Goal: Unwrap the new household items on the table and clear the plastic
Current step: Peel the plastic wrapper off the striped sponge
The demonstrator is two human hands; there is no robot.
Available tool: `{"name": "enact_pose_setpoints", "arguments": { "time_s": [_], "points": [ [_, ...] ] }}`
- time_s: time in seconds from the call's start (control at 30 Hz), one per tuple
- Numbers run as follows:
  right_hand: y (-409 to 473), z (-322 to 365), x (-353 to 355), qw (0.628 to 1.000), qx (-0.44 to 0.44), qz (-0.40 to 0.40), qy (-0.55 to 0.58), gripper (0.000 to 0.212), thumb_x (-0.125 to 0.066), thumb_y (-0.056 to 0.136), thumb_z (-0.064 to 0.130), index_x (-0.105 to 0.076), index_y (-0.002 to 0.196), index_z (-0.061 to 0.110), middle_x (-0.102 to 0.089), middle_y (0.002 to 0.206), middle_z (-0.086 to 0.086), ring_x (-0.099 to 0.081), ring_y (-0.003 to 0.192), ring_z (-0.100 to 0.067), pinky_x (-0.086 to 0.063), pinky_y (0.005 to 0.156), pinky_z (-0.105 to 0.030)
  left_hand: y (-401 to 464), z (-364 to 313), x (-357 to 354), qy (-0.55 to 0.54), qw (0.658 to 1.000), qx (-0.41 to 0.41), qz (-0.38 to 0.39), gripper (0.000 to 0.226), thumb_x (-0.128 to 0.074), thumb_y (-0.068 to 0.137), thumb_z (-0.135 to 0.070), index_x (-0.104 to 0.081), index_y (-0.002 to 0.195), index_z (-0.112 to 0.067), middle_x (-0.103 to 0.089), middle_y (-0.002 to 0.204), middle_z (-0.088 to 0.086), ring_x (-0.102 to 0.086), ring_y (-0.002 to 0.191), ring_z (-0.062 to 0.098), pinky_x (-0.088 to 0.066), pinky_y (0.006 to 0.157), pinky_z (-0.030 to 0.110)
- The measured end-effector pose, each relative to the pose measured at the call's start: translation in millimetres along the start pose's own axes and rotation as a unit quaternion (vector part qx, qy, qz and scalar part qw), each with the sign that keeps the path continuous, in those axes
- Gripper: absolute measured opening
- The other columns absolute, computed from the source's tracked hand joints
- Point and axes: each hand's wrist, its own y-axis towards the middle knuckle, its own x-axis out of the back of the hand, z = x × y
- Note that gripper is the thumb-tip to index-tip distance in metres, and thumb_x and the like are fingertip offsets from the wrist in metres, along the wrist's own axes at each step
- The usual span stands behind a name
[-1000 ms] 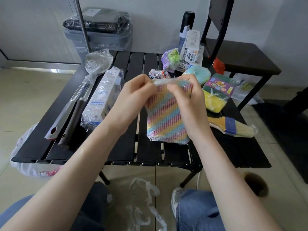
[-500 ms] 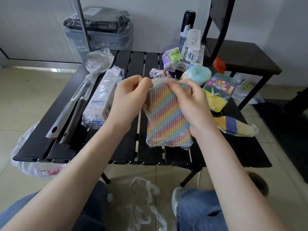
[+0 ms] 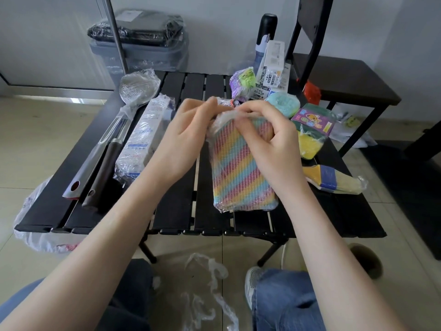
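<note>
Bunched tighter now, the plastic wrap (image 3: 223, 117) is pinched by both hands' fingers, left hand (image 3: 185, 137) and right hand (image 3: 268, 139), atop the striped sponge (image 3: 241, 173), held above the counter (image 3: 176, 206) near its front edge. Labels cannot be read.

We are seeing a rainbow mesh sponge (image 3: 241, 168) under glossy crinkled plastic film, a shiny metal ladle (image 3: 133, 91) at ten o'clock, and a matt black slatted tabletop (image 3: 176, 206).
</note>
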Motion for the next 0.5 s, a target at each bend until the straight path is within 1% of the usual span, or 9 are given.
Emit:
{"name": "enact_pose_setpoints", "arguments": {
  "time_s": [0.07,0.1,0.17,0.2,0.23,0.3,0.4,0.43,0.5],
  "points": [
    [-0.6,3.4,-0.6,1.000,0.004,0.002,-0.017,0.021,-0.063,0.092,0.023,-0.059,0.108,0.011,-0.063,0.092,0.008,-0.062,0.081,-0.008,-0.052,0.072,-0.027,-0.4,2.2,-3.0,0.005,1.000,-0.010,0.006,0.040,-0.041,0.101,-0.036,-0.067,0.071,-0.028,-0.058,0.084,-0.012,-0.056,0.082,-0.001,-0.041,0.077,0.015],
    [-1.0,3.9,-0.2,1.000,0.000,0.005,-0.028,0.022,-0.064,0.090,0.024,-0.056,0.108,0.013,-0.062,0.088,0.005,-0.062,0.074,-0.014,-0.053,0.067,-0.034,-0.9,3.6,-3.1,0.013,1.000,-0.028,0.005,0.037,-0.046,0.100,-0.032,-0.065,0.068,-0.032,-0.060,0.080,-0.012,-0.056,0.076,0.000,-0.041,0.071,0.014],
    [-1.5,4.1,1.1,0.999,-0.005,0.009,-0.042,0.024,-0.066,0.089,0.026,-0.054,0.107,0.016,-0.062,0.085,-0.002,-0.061,0.067,-0.023,-0.051,0.062,-0.044,0.9,7.2,0.5,0.030,0.998,-0.062,-0.005,0.021,-0.055,0.096,-0.028,-0.069,0.081,-0.032,-0.067,0.089,-0.001,-0.061,0.081,0.014,-0.047,0.071,0.023],
    [-1.6,4.4,1.7,0.999,0.000,0.009,-0.046,0.025,-0.066,0.088,0.027,-0.054,0.107,0.016,-0.062,0.085,-0.002,-0.061,0.066,-0.024,-0.050,0.061,-0.045,1.5,6.8,3.1,0.033,0.997,-0.073,-0.008,0.014,-0.058,0.094,-0.026,-0.070,0.087,-0.029,-0.068,0.091,0.003,-0.062,0.083,0.019,-0.049,0.071,0.025],
    [-1.4,4.6,2.0,0.999,0.005,0.009,-0.050,0.025,-0.067,0.088,0.028,-0.054,0.107,0.016,-0.063,0.085,-0.003,-0.061,0.065,-0.025,-0.050,0.060,-0.045,1.8,6.5,5.4,0.030,0.996,-0.078,-0.006,0.012,-0.060,0.093,-0.024,-0.070,0.088,-0.028,-0.069,0.089,0.002,-0.062,0.080,0.018,-0.049,0.070,0.025],
    [-0.9,5.6,1.6,0.998,0.011,0.014,-0.057,0.024,-0.066,0.088,0.028,-0.055,0.106,0.015,-0.063,0.084,-0.003,-0.061,0.065,-0.028,-0.050,0.059,-0.046,1.1,3.4,7.6,0.009,0.998,-0.067,0.000,0.012,-0.060,0.093,-0.021,-0.070,0.086,-0.024,-0.069,0.081,0.001,-0.060,0.076,0.010,-0.049,0.070,0.021],
    [-0.4,7.5,2.0,0.997,0.020,0.022,-0.069,0.020,-0.066,0.088,0.026,-0.059,0.102,0.013,-0.064,0.085,0.005,-0.063,0.071,-0.020,-0.051,0.065,-0.044,-1.0,-0.9,7.4,-0.015,0.999,-0.037,0.002,0.022,-0.057,0.096,-0.026,-0.072,0.082,-0.018,-0.069,0.080,0.018,-0.059,0.074,0.012,-0.048,0.069,0.025],
    [-0.3,8.5,2.1,0.997,0.025,0.023,-0.073,0.019,-0.066,0.088,0.026,-0.060,0.100,0.012,-0.064,0.086,0.007,-0.063,0.075,-0.016,-0.051,0.067,-0.042,-1.8,-2.6,6.4,-0.016,0.999,-0.033,0.005,0.026,-0.057,0.095,-0.030,-0.072,0.078,-0.019,-0.067,0.075,0.017,-0.058,0.071,0.013,-0.047,0.067,0.025],
    [-0.5,10.1,1.9,0.996,0.030,0.026,-0.078,0.017,-0.066,0.089,0.025,-0.063,0.098,0.011,-0.066,0.087,0.008,-0.064,0.080,-0.011,-0.053,0.070,-0.040,-2.8,-7.4,5.2,-0.020,0.999,-0.037,0.006,0.022,-0.062,0.091,-0.032,-0.070,0.073,-0.021,-0.064,0.066,0.005,-0.057,0.066,0.014,-0.047,0.066,0.027]
  ]
}}
